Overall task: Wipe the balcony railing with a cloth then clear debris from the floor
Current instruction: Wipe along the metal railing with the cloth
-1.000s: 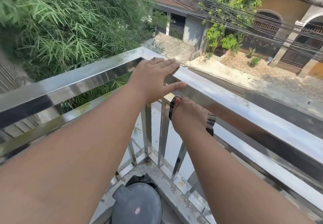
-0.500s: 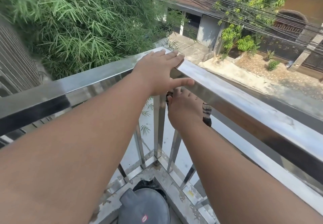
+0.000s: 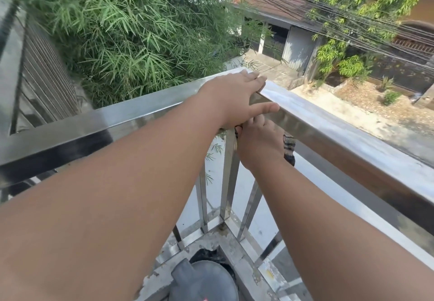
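At the corner of the stainless-steel railing point(image 3: 352, 141), the left hand point(image 3: 234, 101) lies flat on the top rail, fingers spread and holding nothing, apparently as a brace. Just below it, the right hand point(image 3: 258, 141) is closed around a striped cloth point(image 3: 288, 146), pressing it up beneath the top rail where the corner post point(image 3: 229, 178) meets it; only the cloth's ends show past the hand. The wiping step seems to be in hand. Next, the cloth likely needs drawing along the rail's underside or down the post, keeping pressure. Floor debris by the dark bin lid point(image 3: 206, 282) waits.
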